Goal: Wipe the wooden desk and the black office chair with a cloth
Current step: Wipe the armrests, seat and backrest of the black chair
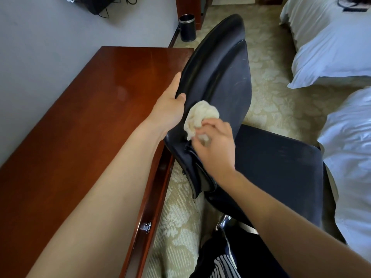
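evidently the cloth (61, 117) sits bunched against the back of the black chair (220, 77), low on the backrest, pinched in the curled fingers of the right hand (214, 145) so it can rub the surface. the left hand (170, 106) grips the backrest's edge nearest the desk (80, 117), thumb on the back, probably to keep the chair from swivelling. beyond lie patterned carpet (271, 93), a dark bin (187, 27) by the wall, and white bedding (331, 47).
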Motion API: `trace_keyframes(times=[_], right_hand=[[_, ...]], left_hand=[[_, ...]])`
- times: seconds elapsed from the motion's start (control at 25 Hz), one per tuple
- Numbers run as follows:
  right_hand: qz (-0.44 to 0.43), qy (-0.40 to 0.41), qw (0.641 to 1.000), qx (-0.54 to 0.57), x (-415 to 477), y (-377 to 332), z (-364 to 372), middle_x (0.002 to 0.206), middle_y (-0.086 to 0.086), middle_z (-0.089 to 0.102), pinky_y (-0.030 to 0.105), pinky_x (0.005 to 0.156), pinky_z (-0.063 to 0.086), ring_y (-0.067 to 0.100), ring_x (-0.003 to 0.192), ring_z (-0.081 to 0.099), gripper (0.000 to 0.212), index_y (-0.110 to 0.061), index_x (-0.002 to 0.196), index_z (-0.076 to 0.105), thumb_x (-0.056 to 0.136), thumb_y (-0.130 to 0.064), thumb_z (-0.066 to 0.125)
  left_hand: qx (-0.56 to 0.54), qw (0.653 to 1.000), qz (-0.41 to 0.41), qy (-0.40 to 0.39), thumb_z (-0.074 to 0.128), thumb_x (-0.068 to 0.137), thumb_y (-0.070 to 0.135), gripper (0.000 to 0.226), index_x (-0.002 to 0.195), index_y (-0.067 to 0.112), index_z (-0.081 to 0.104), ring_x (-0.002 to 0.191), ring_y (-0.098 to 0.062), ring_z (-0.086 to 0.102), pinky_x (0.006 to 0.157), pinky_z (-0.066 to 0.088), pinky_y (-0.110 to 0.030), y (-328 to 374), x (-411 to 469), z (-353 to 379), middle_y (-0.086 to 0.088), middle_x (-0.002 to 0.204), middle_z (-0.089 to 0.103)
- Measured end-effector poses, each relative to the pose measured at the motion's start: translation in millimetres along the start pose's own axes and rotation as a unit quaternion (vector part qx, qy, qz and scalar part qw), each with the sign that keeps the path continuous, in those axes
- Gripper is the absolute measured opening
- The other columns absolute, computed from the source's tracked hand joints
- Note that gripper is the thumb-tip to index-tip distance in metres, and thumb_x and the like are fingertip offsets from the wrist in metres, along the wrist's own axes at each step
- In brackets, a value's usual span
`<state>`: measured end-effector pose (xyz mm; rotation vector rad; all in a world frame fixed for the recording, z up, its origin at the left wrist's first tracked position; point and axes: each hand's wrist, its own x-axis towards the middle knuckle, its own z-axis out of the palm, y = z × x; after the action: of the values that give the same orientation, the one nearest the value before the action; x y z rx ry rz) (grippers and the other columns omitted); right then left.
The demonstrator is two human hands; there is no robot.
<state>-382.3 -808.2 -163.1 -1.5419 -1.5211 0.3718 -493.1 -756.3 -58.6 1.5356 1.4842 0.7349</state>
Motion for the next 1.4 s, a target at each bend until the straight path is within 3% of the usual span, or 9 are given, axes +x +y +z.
trace_keyframes(times=[0.16,0.52,0.68,0.76,0.96,1.04,1.16,1.32,1.4], right_hand=[[-0.071,0.025,0.997,0.026,-26.5,1.8,6.5,0.100,-0.008,0.058,0.026,0.069,0.047,0.009,0.096,0.046,0.017,-0.015,0.075,0.066,0.075,-0.030,0.060],[-0.135,-0.027,0.983,0.124,-14.2,20.9,-1.8,0.101,-0.012,0.057,0.014,0.086,0.041,0.011,0.097,0.051,0.012,-0.013,0.083,0.071,0.078,-0.024,0.065],[-0.028,-0.031,0.987,0.154,33.2,25.8,-7.0,0.103,-0.015,0.058,0.003,0.090,0.030,0.008,0.100,0.048,0.019,-0.012,0.091,0.072,0.081,-0.024,0.060],[0.016,-0.031,0.989,0.141,68.6,28.2,-6.8,0.105,-0.010,0.060,0.000,0.085,0.028,0.012,0.101,0.047,0.012,-0.012,0.093,0.070,0.084,-0.017,0.063],[0.087,0.007,0.986,0.145,151.5,49.4,-3.5,0.101,-0.007,0.055,0.009,0.077,0.030,0.019,0.103,0.053,0.012,-0.010,0.099,0.066,0.088,-0.014,0.062],[0.130,0.028,0.981,0.143,179.1,55.7,-2.5,0.102,-0.004,0.056,0.010,0.075,0.029,0.016,0.100,0.053,0.014,-0.009,0.099,0.066,0.089,-0.016,0.060],[0.262,0.062,0.946,0.182,221.9,68.6,-3.8,0.106,0.000,0.059,0.012,0.074,0.032,0.013,0.096,0.054,0.017,-0.009,0.104,0.065,0.091,-0.018,0.058],[0.342,0.067,0.915,0.201,241.8,82.3,-4.2,0.113,0.000,0.062,0.015,0.075,0.035,0.015,0.102,0.057,0.020,-0.013,0.109,0.063,0.092,-0.020,0.057],[0.284,0.049,0.940,0.181,225.8,79.7,-6.1,0.103,-0.004,0.060,0.010,0.070,0.030,0.011,0.093,0.051,0.018,-0.013,0.106,0.064,0.091,-0.020,0.057]], left_hand=[[0.009,1.000,-0.005,0.011,0.031,0.105,0.018,0.053,0.151,0.036,0.013,0.144,-0.008,0.014,0.102,0.015,-0.017,3.0,-4.1,2.2,0.013,0.158,0.016],[0.020,0.999,-0.020,0.039,0.033,0.104,0.018,0.053,0.150,0.038,0.017,0.143,-0.004,0.015,0.100,0.014,-0.013,4.6,-13.7,7.5,0.018,0.156,0.019],[0.025,0.999,-0.031,0.031,0.035,0.103,0.016,0.053,0.149,0.037,0.020,0.132,0.009,0.029,0.100,0.021,-0.009,6.6,-14.6,7.5,0.023,0.149,0.030],[0.034,0.998,-0.048,0.019,0.037,0.103,0.015,0.051,0.146,0.040,0.025,0.101,0.023,0.045,0.084,0.035,0.000,8.8,-13.9,5.0,0.032,0.129,0.043],[0.134,0.985,-0.108,0.034,0.049,0.098,0.029,0.032,0.128,0.031,0.038,0.077,0.003,0.051,0.061,0.040,-0.017,37.3,15.1,-3.1,0.017,0.095,0.053],[0.201,0.972,-0.116,0.019,0.047,0.098,0.038,0.041,0.136,0.030,0.034,0.084,-0.008,0.055,0.073,0.039,-0.021,55.0,39.9,-1.6,0.013,0.103,0.053],[0.225,0.969,-0.097,0.013,0.046,0.099,0.036,0.053,0.148,0.025,0.028,0.122,-0.021,0.049,0.089,0.030,-0.019,68.3,86.8,10.3,0.000,0.140,0.047],[0.249,0.962,-0.087,0.072,0.041,0.099,0.044,0.045,0.132,0.016,0.052,0.084,-0.015,0.057,0.078,0.041,-0.026,67.8,119.7,26.0,-0.005,0.110,0.063],[0.234,0.963,-0.100,0.090,0.043,0.098,0.045,0.048,0.136,0.015,0.049,0.097,-0.020,0.057,0.084,0.037,-0.025,67.2,121.8,29.2,-0.008,0.121,0.060]])
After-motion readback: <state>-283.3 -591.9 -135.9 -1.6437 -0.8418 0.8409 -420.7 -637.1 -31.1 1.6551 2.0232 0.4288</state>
